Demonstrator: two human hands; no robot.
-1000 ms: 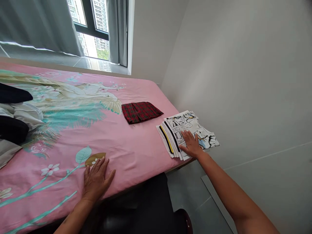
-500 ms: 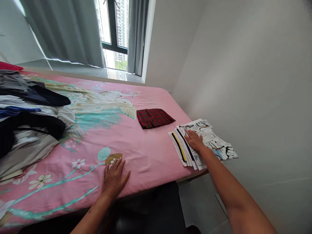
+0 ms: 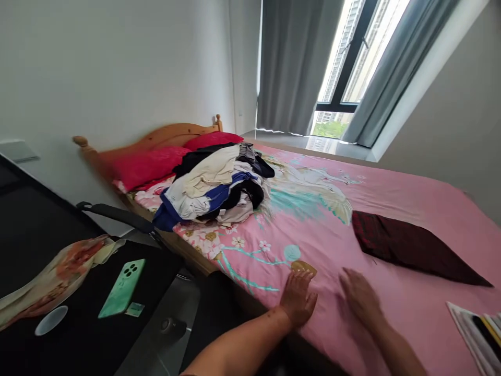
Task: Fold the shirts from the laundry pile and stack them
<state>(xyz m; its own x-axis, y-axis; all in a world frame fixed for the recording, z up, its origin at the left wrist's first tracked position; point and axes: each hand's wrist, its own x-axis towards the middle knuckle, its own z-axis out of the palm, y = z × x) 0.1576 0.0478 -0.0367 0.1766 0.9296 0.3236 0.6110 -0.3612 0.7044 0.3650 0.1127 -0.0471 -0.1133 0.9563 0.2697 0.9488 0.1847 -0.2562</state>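
Note:
My left hand lies flat on the pink flowered bed sheet, near its front edge, with fingers spread and nothing in them. To its right, my right hand is over the sheet, blurred by motion, its fingers stretched out and holding nothing. Beyond it lies a dark red plaid garment, folded flat. A stack of folded clothes shows only in part at the right edge. Farther left on the bed is a loose heap of clothes in white, cream, blue and black.
Red pillows rest against the wooden headboard. At lower left, a black surface carries a green phone, a small card, a white lid-like disc and a patterned scarf. A black armrest stands beside the bed.
The view has swung left, bringing the headboard and phone into sight. My right hand has left the folded stack and moved left over the sheet. My left hand stays on the bed.

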